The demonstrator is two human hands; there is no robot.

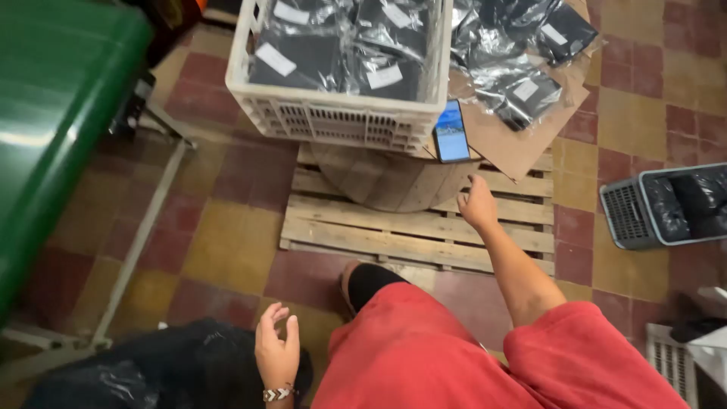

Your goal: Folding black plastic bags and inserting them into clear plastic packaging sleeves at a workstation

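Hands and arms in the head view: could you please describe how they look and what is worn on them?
Both hands are bare, without gloves. The left hand has a beaded bracelet with a light and dark zigzag pattern at the wrist. The right hand wears no jewellery, and its forearm is bare up to a loose red sleeve.

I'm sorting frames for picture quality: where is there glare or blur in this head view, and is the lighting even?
Head view: warm, dim indoor light; glare streaks on the green surface and on the plastic-wrapped dark packets in the white crate; the phone screen glows bright; the right hand looks slightly soft, the left hand sharper; straight lines bow a little near the edges.
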